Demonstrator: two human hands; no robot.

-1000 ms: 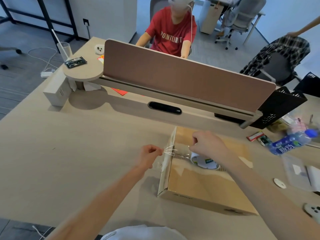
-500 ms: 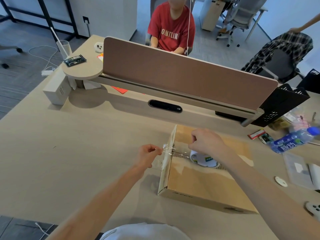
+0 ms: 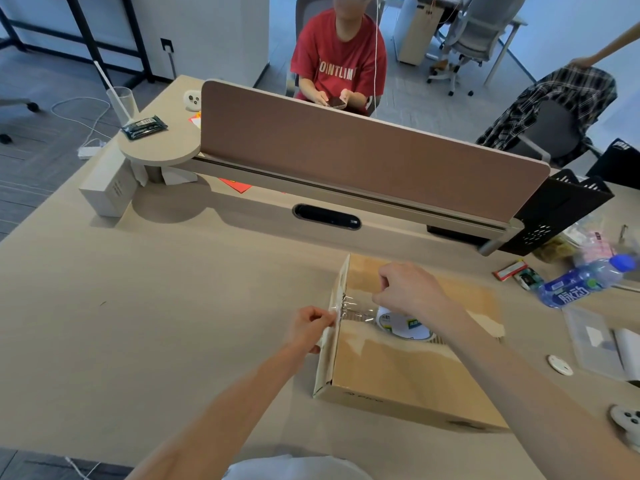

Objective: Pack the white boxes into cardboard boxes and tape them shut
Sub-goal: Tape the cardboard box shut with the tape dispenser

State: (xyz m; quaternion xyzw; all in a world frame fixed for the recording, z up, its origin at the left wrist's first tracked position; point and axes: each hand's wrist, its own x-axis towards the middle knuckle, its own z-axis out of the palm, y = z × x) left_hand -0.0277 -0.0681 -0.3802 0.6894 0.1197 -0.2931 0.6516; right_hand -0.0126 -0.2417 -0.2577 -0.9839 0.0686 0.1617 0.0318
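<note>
A closed cardboard box (image 3: 408, 372) lies on the desk in front of me. My left hand (image 3: 310, 327) pinches the free end of a clear tape strip (image 3: 349, 308) at the box's left edge. My right hand (image 3: 405, 291) is curled over the box top and holds the tape near the tape roll (image 3: 403, 325), which rests on the lid, partly hidden by my wrist. The strip stretches between both hands across the seam. A white box (image 3: 107, 190) stands at the far left of the desk.
A brown divider panel (image 3: 363, 152) crosses the desk behind the box; a person in a red shirt sits beyond it. To the right lie a water bottle (image 3: 585, 284), a plastic sleeve (image 3: 592, 341), a small white disc (image 3: 560, 364) and a white controller (image 3: 628, 419).
My left hand has drawn closer to the box's left edge, shortening the tape strip. My right hand stays on the lid.
</note>
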